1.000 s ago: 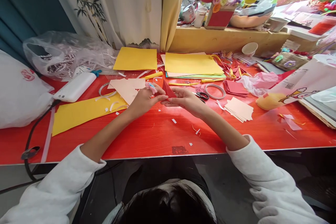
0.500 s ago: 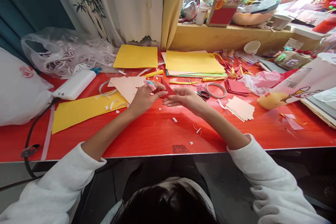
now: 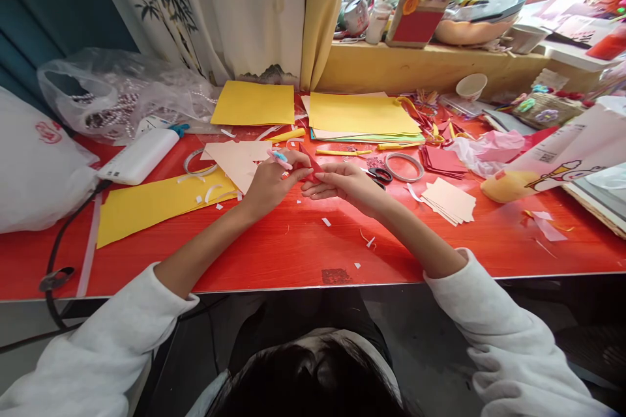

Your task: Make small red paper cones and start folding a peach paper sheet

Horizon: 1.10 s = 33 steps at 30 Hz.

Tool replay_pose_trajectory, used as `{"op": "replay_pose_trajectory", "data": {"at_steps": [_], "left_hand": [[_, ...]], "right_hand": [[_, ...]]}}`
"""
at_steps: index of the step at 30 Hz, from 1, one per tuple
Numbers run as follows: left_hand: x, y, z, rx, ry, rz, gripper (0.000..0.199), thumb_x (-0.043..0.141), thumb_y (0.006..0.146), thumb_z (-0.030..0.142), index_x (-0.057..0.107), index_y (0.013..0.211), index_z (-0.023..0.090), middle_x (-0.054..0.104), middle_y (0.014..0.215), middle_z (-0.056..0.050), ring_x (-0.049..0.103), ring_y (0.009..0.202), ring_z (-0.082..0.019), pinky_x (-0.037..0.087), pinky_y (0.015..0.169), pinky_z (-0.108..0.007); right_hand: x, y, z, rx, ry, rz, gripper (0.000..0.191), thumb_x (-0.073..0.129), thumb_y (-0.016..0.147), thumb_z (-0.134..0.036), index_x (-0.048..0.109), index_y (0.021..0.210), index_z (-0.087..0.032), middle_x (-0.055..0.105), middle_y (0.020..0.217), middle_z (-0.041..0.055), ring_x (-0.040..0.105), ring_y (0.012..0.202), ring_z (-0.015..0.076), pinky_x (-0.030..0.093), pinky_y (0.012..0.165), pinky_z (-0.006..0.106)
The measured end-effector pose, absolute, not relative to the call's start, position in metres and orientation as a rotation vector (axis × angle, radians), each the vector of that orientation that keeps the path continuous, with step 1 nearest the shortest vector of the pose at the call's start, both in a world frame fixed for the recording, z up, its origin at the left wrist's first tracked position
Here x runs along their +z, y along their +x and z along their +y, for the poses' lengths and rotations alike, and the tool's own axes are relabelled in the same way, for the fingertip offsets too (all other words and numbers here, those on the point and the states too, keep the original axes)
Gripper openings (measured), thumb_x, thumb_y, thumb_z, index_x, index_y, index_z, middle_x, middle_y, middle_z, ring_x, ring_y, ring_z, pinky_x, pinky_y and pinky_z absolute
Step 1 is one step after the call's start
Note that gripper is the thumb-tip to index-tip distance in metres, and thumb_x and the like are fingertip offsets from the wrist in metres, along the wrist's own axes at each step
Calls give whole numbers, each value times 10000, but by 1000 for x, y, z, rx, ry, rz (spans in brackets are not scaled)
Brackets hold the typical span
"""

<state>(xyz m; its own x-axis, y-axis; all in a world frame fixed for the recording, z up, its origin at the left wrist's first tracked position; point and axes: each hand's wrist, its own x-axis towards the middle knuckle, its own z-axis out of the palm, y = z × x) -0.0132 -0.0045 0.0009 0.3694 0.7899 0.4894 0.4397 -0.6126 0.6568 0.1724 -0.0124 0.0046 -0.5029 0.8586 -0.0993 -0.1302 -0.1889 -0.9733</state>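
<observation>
Between my two hands is a small folded piece of red paper [image 3: 314,166], held above the middle of the red table. My left hand [image 3: 278,181] pinches its left side with thumb and fingers; a pink and blue item [image 3: 278,158] shows at that hand's knuckles. From the right, my right hand [image 3: 345,184] grips the paper's other edge between thumb and fingers. Black-handled scissors [image 3: 380,176] lie just beyond my right hand, beside a roll of tape [image 3: 403,167]. Pink paper [image 3: 235,159] lies behind my left hand.
Yellow sheets [image 3: 362,115] are stacked at the back. Red squares [image 3: 444,162] and pale pink squares [image 3: 450,201] lie at the right, near a tilted cup [image 3: 513,182]. A white power bank [image 3: 141,156] and plastic bags [image 3: 39,163] stand left. Paper scraps dot the table.
The red paper's raised point has shifted and looks more folded down between my fingers. My right thumb has moved slightly on it. The whole view has shifted a little.
</observation>
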Motion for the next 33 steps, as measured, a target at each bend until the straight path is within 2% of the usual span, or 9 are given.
{"op": "replay_pose_trajectory", "data": {"at_steps": [3, 7, 15, 17, 20, 22, 24, 26, 33], "left_hand": [[1, -13, -4, 1132, 2208, 1085, 187, 514, 897, 357, 595, 875, 190, 627, 869, -25, 569, 816, -141, 452, 783, -284], [1, -13, -4, 1133, 2239, 1090, 168, 551, 880, 352, 594, 872, 190, 630, 873, -20, 565, 833, -142, 445, 800, -284], [-1, -12, -5, 1132, 2171, 1060, 129, 569, 871, 321, 590, 899, 197, 613, 886, -7, 551, 827, -130, 433, 797, -277], [-2, -12, -3, 1140, 2038, 1054, 175, 591, 854, 339, 571, 965, 205, 595, 878, -2, 553, 806, -123, 445, 776, -270], [-2, -13, 2, 1141, 1757, 1049, 364, 631, 815, 398, 508, 1096, 201, 571, 829, 10, 569, 753, -119, 466, 751, -275], [-2, -15, 4, 1067, 1704, 1075, 354, 602, 822, 462, 544, 1028, 178, 557, 767, 10, 555, 706, -119, 456, 734, -287], [-1, -16, 5, 953, 1795, 1141, 353, 571, 827, 516, 590, 820, 164, 526, 685, 9, 510, 674, -121, 420, 708, -293], [0, -16, 4, 870, 1887, 1188, 417, 565, 818, 544, 554, 648, 163, 486, 621, 11, 466, 658, -123, 381, 679, -294], [-2, -14, 1, 865, 1818, 1160, 449, 596, 797, 524, 485, 547, 168, 469, 563, 17, 424, 619, -118, 328, 648, -301]], "right_hand": [[5, 171, -13, 1745, -899, -1370, 200, 677, 822, -316, 672, 878, -124, 749, 830, 92, 729, 778, 154, 585, 837, 310], [1, 168, -12, 1698, -932, -1352, 170, 742, 753, -248, 673, 858, -132, 750, 806, 66, 727, 749, 147, 599, 792, 293], [-1, 166, -13, 1661, -939, -1341, 153, 734, 746, -235, 668, 825, -122, 746, 750, 60, 726, 709, 149, 606, 752, 285], [0, 166, -13, 1657, -952, -1340, 157, 736, 743, -242, 664, 819, -124, 743, 745, 57, 725, 703, 149, 605, 754, 290], [1, 166, -12, 1644, -960, -1330, 174, 742, 734, -240, 647, 827, -128, 739, 750, 53, 721, 691, 144, 604, 752, 291], [0, 166, -11, 1636, -955, -1317, 197, 745, 729, -228, 622, 852, -136, 738, 754, 46, 719, 687, 140, 604, 740, 287], [-1, 167, -10, 1637, -945, -1309, 222, 738, 732, -215, 590, 882, -146, 739, 750, 40, 720, 686, 139, 604, 725, 280], [-2, 167, -9, 1643, -942, -1311, 234, 722, 744, -197, 558, 905, -152, 742, 740, 41, 723, 689, 142, 604, 718, 279], [-3, 166, -10, 1665, -940, -1322, 253, 723, 743, -180, 521, 895, -158, 744, 716, 37, 724, 660, 146, 609, 706, 288]]}}
